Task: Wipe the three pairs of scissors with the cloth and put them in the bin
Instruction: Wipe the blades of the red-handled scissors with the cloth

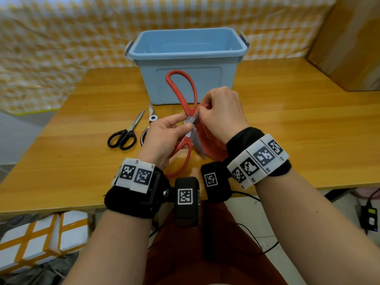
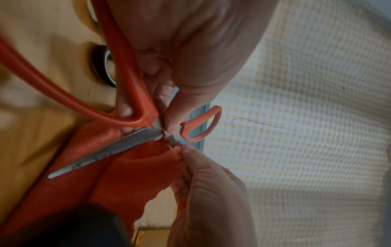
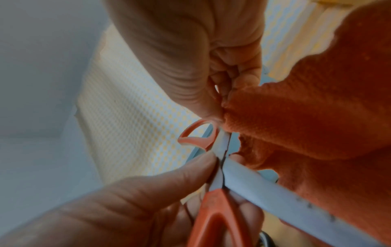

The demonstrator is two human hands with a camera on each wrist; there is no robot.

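Large red-handled scissors (image 1: 182, 144) are held spread open above the table, in front of the blue bin (image 1: 148, 83). My left hand (image 1: 183, 123) pinches them at the pivot, thumb on one side. My right hand (image 1: 202, 113) pinches the red cloth (image 1: 209, 140) around one blade close to the pivot. The other blade (image 2: 105, 151) points down toward me over the cloth. In the right wrist view the cloth (image 3: 317, 117) wraps the blade (image 3: 275, 197). Black-handled scissors (image 1: 125, 135) lie shut on the table at the left. A third pair (image 1: 151, 116) lies beside them, partly hidden by my left hand.
The wooden table (image 1: 287, 130) carries the bin at the back centre. A brown cardboard box (image 1: 349, 48) stands at the right rear. A yellow checked sheet (image 1: 61, 48) hangs behind and drapes past the table's left edge. Cables run on the floor below.
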